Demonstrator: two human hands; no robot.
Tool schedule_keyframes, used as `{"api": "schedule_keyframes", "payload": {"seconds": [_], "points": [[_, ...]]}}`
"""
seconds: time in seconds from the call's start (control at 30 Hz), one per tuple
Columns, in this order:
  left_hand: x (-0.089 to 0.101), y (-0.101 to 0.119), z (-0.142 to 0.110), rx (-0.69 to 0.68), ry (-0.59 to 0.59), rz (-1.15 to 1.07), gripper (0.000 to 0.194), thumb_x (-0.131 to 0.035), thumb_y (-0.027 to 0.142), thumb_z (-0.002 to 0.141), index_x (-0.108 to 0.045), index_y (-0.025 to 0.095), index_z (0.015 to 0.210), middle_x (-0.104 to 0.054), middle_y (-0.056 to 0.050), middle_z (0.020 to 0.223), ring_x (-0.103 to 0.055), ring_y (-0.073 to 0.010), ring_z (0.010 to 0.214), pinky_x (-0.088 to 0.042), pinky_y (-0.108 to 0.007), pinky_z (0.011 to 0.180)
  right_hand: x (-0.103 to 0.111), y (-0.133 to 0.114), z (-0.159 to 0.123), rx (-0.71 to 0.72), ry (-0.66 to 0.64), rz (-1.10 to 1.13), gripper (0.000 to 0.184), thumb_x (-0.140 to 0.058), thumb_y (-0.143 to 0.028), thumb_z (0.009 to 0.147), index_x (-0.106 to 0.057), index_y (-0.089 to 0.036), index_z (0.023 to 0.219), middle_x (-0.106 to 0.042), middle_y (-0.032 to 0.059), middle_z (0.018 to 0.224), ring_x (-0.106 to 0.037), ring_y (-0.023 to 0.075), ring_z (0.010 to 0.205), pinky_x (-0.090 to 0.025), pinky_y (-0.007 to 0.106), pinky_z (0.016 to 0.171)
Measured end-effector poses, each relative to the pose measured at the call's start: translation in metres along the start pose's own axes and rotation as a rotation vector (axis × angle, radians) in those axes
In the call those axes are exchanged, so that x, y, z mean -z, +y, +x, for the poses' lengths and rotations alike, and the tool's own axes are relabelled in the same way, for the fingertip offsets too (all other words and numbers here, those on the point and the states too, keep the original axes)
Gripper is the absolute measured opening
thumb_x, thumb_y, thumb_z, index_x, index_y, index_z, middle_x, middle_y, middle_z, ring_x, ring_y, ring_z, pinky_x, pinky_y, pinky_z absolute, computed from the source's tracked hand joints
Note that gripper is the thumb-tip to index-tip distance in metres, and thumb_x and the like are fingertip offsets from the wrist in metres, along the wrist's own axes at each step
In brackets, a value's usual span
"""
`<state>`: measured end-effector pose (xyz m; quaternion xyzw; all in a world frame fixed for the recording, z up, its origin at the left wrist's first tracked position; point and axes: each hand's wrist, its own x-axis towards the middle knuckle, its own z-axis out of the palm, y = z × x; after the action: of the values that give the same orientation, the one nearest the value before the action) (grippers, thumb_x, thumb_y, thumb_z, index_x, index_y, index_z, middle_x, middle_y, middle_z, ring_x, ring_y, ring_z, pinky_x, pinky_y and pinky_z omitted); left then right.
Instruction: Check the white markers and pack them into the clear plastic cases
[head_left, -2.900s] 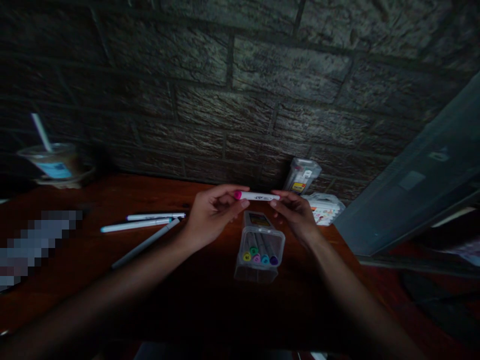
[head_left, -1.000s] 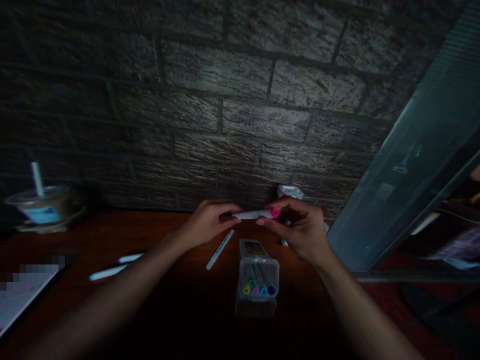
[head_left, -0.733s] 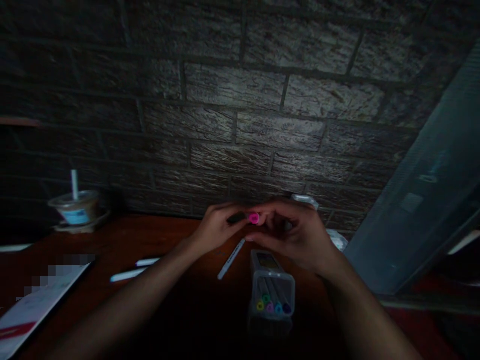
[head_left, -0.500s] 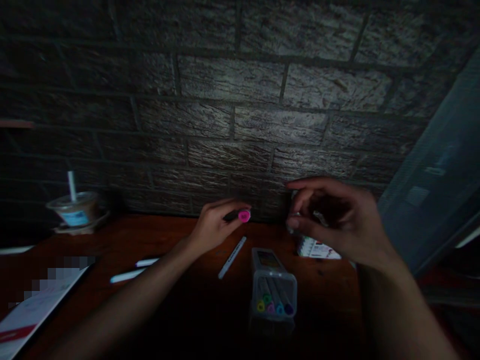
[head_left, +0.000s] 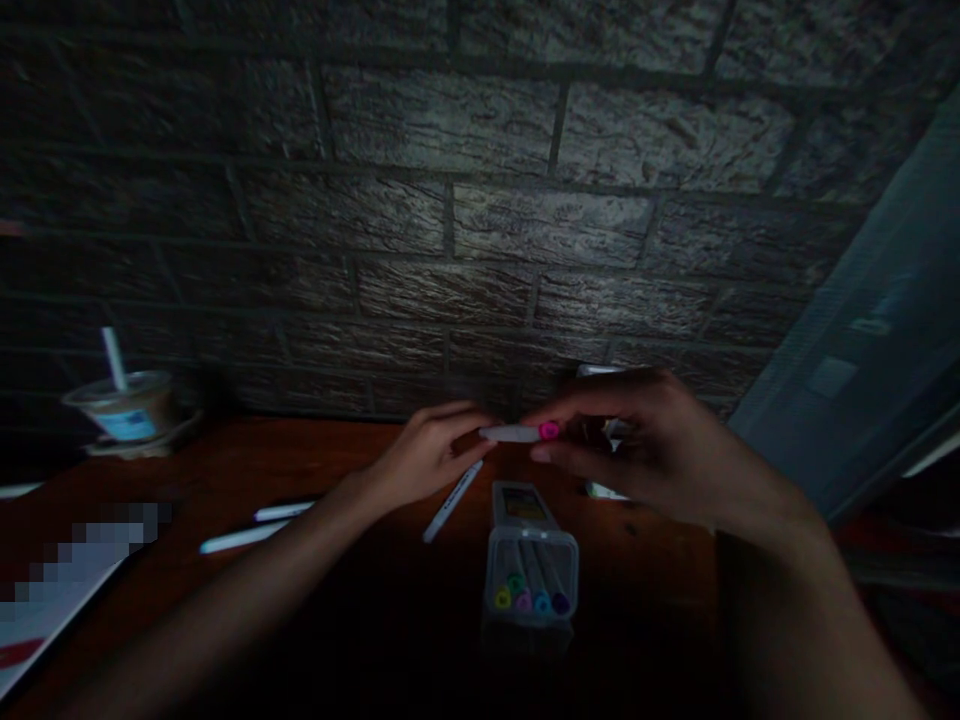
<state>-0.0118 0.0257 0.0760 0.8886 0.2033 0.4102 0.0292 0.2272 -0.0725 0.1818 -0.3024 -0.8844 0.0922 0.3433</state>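
My left hand (head_left: 429,458) and my right hand (head_left: 652,450) meet above the red-brown table (head_left: 300,470), both pinched on a white marker with a pink end (head_left: 521,432) held level between them. The left fingers grip its left end, the right thumb and forefinger close on the pink end. Just below stands a clear plastic marker case (head_left: 531,560) with several coloured marker caps showing at its open end. One loose white marker (head_left: 451,502) lies on the table under my left hand.
A dark brick wall (head_left: 480,220) backs the table. A drink cup with a straw (head_left: 124,405) stands far left. Two more markers (head_left: 259,525) and a paper sheet (head_left: 45,600) lie left. A marker pack (head_left: 604,490) peeks behind my right hand; a grey panel (head_left: 862,340) slants at right.
Half a second ago my right hand was off the marker and raised to the right; it has come back and closed on the pink end. The marker now lies level between both hands.
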Motion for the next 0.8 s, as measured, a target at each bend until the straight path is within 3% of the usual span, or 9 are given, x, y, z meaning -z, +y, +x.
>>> {"api": "schedule_keyframes", "payload": {"seconds": [0.1,0.23,0.5,0.8], "points": [[0.001,0.001,0.001,0.036,0.013,-0.005,0.017,-0.066,0.022,0.099,-0.074,0.016,0.113,-0.073,-0.006,0.097,-0.068,-0.0159,0.080,-0.053,-0.025,0.061,0.003,0.007,-0.001,-0.056,0.080,-0.027,0.012,-0.074,-0.025,0.093,-0.082,-0.024,0.102,-0.080,-0.0001,0.081,-0.071,0.0146,0.064,-0.052,0.022,0.053],[0.002,0.001,0.002,0.043,0.060,-0.009,0.015,-0.070,0.022,0.096,-0.074,0.017,0.110,-0.073,-0.005,0.095,-0.067,-0.0159,0.081,-0.054,-0.026,0.067,0.004,0.016,-0.004,-0.089,0.153,-0.106,0.018,-0.075,-0.023,0.090,-0.081,-0.022,0.107,-0.079,0.0011,0.077,-0.068,0.0143,0.058,-0.047,0.021,0.046],[0.001,-0.003,0.003,0.048,0.008,-0.003,0.010,-0.069,0.022,0.096,-0.074,0.017,0.104,-0.074,-0.005,0.096,-0.070,-0.0183,0.086,-0.056,-0.030,0.075,-0.001,0.007,-0.002,-0.058,-0.011,-0.046,0.018,-0.076,-0.015,0.088,-0.082,-0.026,0.102,-0.076,-0.0039,0.073,-0.065,0.0109,0.055,-0.047,0.019,0.048],[0.010,0.000,0.006,0.016,0.035,-0.039,0.016,-0.068,0.016,0.096,-0.074,0.016,0.110,-0.075,-0.006,0.101,-0.071,-0.0172,0.088,-0.056,-0.029,0.076,0.011,0.007,-0.012,-0.043,-0.008,-0.192,0.027,-0.078,-0.008,0.081,-0.081,-0.026,0.101,-0.077,-0.0032,0.072,-0.066,0.0118,0.050,-0.048,0.021,0.043]]}}
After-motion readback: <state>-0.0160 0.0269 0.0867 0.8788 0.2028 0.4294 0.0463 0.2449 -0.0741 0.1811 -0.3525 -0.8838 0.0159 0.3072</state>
